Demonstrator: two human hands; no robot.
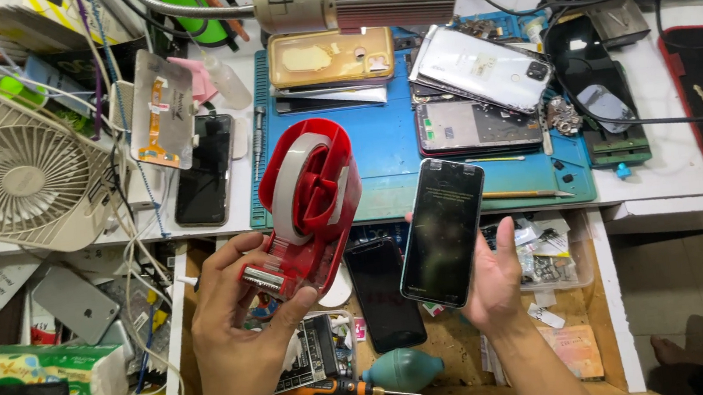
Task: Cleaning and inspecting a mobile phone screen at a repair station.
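My left hand (238, 325) grips a red tape dispenser (310, 202) with a roll of clear tape, held up over the open drawer's left part. My right hand (492, 283) holds a dark smartphone (443, 231) upright by its lower edge, screen toward me and dim. Both are raised just in front of the blue work mat (390, 145). Another black phone (385, 295) lies in the drawer between my hands.
Several opened phones and back covers lie on the mat. A white desk fan (9, 175) stands at left, a lamp head (364, 2) hangs at the top. The drawer holds a teal air blower (402, 368), a screwdriver and small parts. A tissue pack (45, 373) sits lower left.
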